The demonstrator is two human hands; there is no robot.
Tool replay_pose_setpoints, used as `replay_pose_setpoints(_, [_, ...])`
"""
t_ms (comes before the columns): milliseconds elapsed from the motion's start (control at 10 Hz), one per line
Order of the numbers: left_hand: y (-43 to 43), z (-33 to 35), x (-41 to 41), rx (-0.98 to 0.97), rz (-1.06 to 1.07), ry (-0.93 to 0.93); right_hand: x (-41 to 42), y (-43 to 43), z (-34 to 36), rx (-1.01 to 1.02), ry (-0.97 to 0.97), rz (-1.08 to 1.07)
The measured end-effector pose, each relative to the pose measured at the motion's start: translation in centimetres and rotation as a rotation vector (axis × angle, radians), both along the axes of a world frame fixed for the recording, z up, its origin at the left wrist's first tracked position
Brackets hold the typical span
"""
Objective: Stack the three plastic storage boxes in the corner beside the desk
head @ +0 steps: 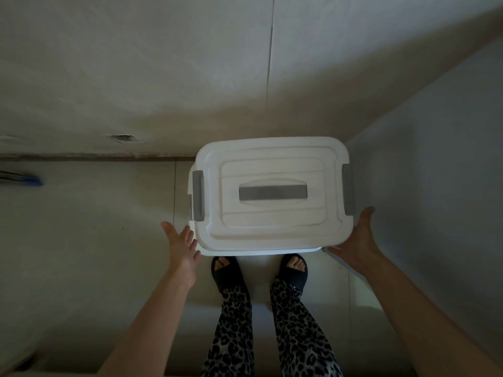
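left of box (272, 229): open floor (95, 235) | right: grey panel (435, 172) close, gap seems tight | behind: wall (190, 77)

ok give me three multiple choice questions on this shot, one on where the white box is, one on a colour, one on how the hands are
1. Where is the white plastic storage box?
A. in a corner between two upright surfaces
B. in the middle of an open floor
C. on a shelf above head height

2. What colour is the flat handle set in its lid?
A. blue
B. grey
C. red

3. How are the left hand and the right hand?
A. both curled round the handle
B. both open beside the box's near corners
C. one is out of view

Answers:
1 A: the back wall and the grey-blue surface on the right meet just behind it.
2 B: the handle is a grey bar on the white lid.
3 B: the fingers are straight, with one hand at each near corner.
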State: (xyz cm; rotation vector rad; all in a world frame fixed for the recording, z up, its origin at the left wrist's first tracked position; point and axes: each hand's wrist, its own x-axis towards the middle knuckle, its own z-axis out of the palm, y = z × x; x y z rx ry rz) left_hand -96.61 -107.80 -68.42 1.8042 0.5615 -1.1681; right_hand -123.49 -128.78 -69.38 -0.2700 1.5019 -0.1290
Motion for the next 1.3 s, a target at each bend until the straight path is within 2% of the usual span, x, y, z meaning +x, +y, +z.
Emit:
replay_pose_setpoints(200, [-0.6,-0.1,0.3,0.01,-0.015,-0.012,0.6,-0.2,-0.3,-0.082,-0.128,-0.097])
replay_pose_setpoints(500, [-2.1,-0.2,0.9,-0.002,-0.062,-0.06,1.6,-0.8,-0.8,-0.136,-0.085,-0.09])
replay_pose_setpoints(800, [-2.9,-0.5,2.3,-0.014,-0.107,-0.057,2.5,-0.9,-1.1,-0.12,-0.139,-0.147])
replay_pose_setpoints(900, [-2.7,-0.5,2.2,-0.009,-0.131,-0.052,2.4,-1.0,-1.2,-0.096,-0.125,-0.12])
replay_pose_setpoints(1000, [-2.8,0.1,2.1,-0.012,-0.18,-0.045,2.0,-1.1,-1.0,-0.047,-0.077,-0.005])
replay_pose_setpoints(1100, [-3.2,0.9,2.2,-0.005,-0.208,-0.095,2.1,-1.6,-0.2,-0.077,0.011,0.132])
replay_pose_setpoints(1200, [-4.0,2.2,2.7,-0.02,-0.187,-0.099,2.8,-2.7,1.8,-0.178,0.048,0.179])
replay_pose_setpoints(1300, [-4.6,3.5,3.3,-0.09,-0.141,-0.077,3.7,-4.3,4.1,-0.229,0.051,0.121])
